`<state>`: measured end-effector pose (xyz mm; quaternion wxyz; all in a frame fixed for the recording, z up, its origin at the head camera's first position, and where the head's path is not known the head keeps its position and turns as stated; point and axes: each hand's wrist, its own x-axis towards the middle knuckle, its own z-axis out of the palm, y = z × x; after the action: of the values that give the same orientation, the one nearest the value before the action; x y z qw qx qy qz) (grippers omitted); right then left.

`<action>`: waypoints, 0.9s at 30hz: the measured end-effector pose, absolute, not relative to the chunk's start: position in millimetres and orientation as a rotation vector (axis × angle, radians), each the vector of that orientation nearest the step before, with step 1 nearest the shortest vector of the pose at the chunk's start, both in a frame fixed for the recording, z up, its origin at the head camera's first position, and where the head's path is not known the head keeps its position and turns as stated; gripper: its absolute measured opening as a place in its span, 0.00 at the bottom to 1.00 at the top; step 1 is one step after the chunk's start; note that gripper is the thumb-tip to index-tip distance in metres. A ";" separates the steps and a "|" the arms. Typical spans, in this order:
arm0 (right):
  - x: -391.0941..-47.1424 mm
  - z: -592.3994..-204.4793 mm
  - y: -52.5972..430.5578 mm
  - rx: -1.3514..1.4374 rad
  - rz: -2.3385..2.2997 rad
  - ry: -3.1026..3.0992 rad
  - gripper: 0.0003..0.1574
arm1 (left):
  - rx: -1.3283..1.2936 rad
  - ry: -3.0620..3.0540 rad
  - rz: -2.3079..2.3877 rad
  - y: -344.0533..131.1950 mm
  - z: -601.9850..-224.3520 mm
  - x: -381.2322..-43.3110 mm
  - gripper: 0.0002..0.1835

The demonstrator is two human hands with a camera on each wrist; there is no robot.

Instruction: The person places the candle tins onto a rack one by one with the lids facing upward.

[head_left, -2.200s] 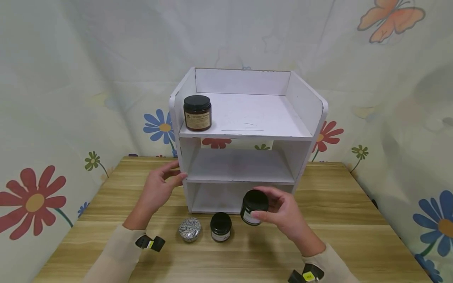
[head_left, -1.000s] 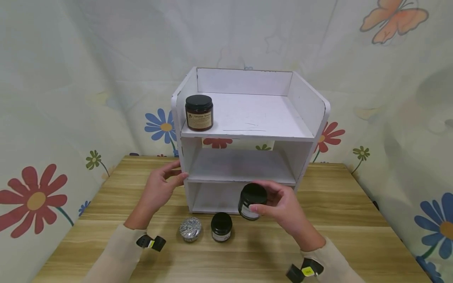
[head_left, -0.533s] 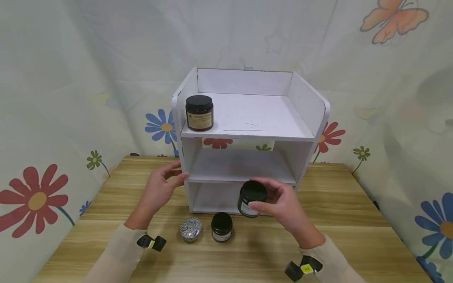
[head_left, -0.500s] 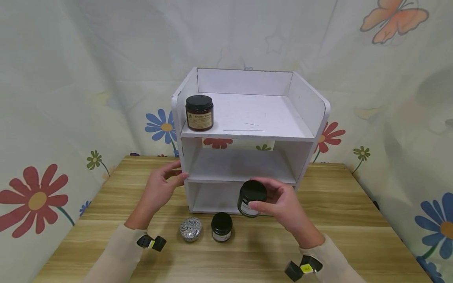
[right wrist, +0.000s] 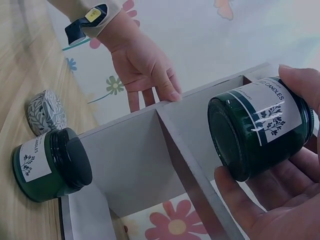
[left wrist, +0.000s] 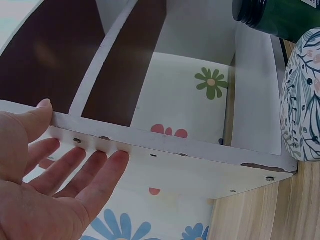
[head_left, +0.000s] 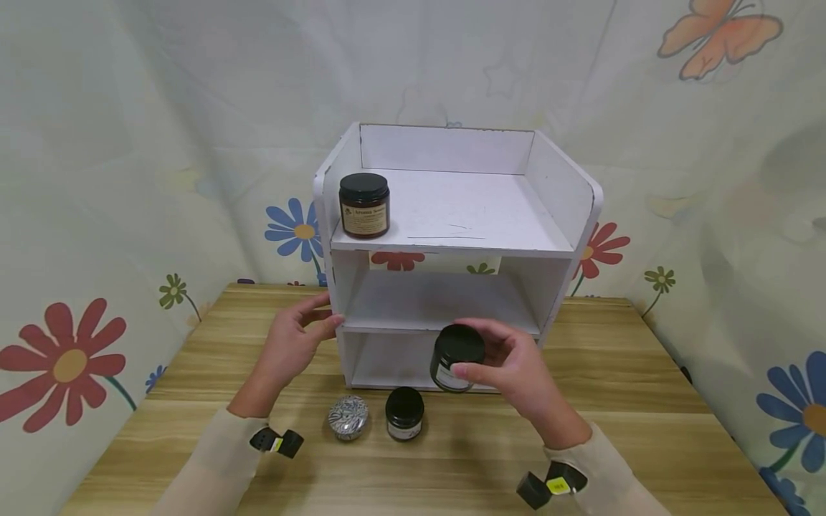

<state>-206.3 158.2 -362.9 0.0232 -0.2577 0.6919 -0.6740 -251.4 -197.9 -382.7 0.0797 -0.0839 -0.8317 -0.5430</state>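
Observation:
A white three-tier shelf (head_left: 445,301) stands on the wooden table. My left hand (head_left: 290,345) holds its left side panel, thumb on the front edge and fingertips against the outer face, as the left wrist view shows. In my right hand (head_left: 516,369) is a dark green candle jar (right wrist: 260,125) with a black lid and white label. That hand grips the jar around its sides, in front of the shelf's lower right opening. Below, a second green candle jar (head_left: 404,413) stands beside a round patterned tin (head_left: 348,418) on the table.
A brown jar (head_left: 364,206) with a black lid and tan label stands at the left of the top tier. A flower-printed cloth (head_left: 213,179) hangs behind the wooden table (head_left: 606,380) and along its sides.
My right hand has raised the candle jar and brought it slightly left toward the shelf. The left hand stays at the side panel. The other jars and the tin have not moved.

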 end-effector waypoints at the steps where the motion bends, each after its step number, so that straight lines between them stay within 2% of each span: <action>1: -206.3 -362.3 158.1 -0.793 -2.087 2.138 0.33 | -0.251 -2.489 -1.622 -198.0 -382.7 -251.4 0.30; 27: -204.1 -345.8 155.7 -0.805 -2.047 2.165 0.33 | -0.249 -2.488 -1.626 -197.7 -382.7 -252.6 0.29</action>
<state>-204.1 155.7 -345.8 0.0275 -0.2606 0.7012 -0.6631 -252.6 -197.7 -382.7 0.0791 -0.0832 -0.8315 -0.5435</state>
